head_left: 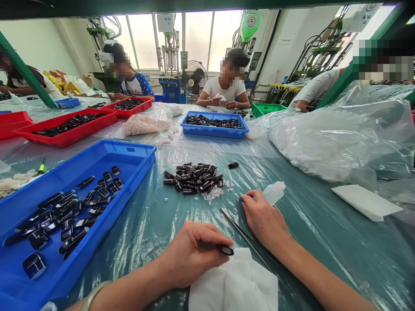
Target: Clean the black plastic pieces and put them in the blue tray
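My left hand point(197, 250) is closed around a small glossy black piece point(226, 249) with a ringed round end, held just above a crumpled white cloth point(236, 283). My right hand point(264, 216) rests on the plastic-covered table, its fingers bent and drawn together; what they hold, if anything, is hidden. Right behind those fingers lies a translucent white plastic piece point(275, 192). A pair of metal tweezers point(238, 226) lies between my hands, partly over the cloth. Ahead is a pile of black pieces point(194, 177) with white crumbs point(214, 195) beside it, and one separate black piece point(233, 165).
A blue tray point(136, 157) of black pieces stands at my left. Beyond are red trays point(73, 137), another blue tray point(214, 131), a bag of beige bits point(145, 124) and a green tray point(267, 109). Large clear bags point(340, 134) and folded white paper point(366, 202) lie right. Several people sit across.
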Available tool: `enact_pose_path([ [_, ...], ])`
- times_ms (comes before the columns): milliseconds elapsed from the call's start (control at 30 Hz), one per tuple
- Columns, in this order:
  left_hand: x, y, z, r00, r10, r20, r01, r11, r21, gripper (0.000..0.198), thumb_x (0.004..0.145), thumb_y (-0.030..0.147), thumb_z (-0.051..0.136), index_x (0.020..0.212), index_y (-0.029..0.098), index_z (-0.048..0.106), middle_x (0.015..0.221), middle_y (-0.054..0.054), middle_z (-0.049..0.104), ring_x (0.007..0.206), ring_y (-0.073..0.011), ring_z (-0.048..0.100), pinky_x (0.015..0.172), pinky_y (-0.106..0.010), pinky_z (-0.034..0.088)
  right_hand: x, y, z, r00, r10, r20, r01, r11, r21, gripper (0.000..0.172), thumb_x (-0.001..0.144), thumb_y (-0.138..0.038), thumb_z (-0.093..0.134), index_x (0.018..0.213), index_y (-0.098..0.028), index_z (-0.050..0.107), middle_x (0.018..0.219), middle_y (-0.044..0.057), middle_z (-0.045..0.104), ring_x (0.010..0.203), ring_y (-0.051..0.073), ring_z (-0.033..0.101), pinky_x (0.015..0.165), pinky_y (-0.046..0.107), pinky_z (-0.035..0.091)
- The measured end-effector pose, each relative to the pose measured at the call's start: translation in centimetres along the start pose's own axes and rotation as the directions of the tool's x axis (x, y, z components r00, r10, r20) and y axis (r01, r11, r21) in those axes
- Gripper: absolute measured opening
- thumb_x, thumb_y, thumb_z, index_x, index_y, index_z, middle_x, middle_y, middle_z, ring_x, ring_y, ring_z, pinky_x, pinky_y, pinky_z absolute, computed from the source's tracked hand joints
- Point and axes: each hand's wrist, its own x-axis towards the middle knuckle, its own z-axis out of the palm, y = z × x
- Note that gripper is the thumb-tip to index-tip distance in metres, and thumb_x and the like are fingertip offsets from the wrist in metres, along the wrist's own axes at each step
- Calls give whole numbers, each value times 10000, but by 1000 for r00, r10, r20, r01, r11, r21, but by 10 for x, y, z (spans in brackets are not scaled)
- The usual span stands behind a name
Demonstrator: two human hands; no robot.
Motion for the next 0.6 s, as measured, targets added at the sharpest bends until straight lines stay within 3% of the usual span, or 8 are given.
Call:
enact_pose_path([
  [100,-1,-1,0,999,-42,9,43,998,-52,183,638,122,663,806,110,736,733,-48,626,605,-99,524,561,-199,405,-1,3,1,1000,7,19,-8,998,56,219,852,-116,419,856,-159,633,858,74,607,574,163,617,455,245,415],
  [300,-1,0,-1,966,-252,60,258,945,-200,167,641,238,680,688,78,675,572,-25,589,548,-112,542,568,-234,454,0,6,0,997,44,60,-56,972,230,197,836,-183,432,830,-153,626,815,81,598,588,187,592,527,287,425],
  [400,1,1,-1,957,-286,40,287,933,-218,195,631,261,690,687,77,666,552,-28,598,554,-126,572,580,-245,470,1,8,0,993,81,84,-105,932,347,179,806,-200,441,750,-161,607,772,90,588,596,216,577,543,324,415],
  [500,2,1,-2,952,-305,31,304,927,-222,205,622,265,695,694,74,669,553,-33,609,549,-123,581,573,-234,471,0,9,-4,985,132,109,-169,851,498,148,770,-192,448,720,-176,587,734,87,590,620,236,579,583,362,425],
  [600,2,2,-2,952,-303,38,304,927,-219,199,622,264,696,686,78,666,549,-32,613,540,-116,578,565,-226,469,-2,4,-14,972,171,160,-234,684,691,155,776,-249,478,863,-176,584,750,75,627,669,233,615,650,384,467],
])
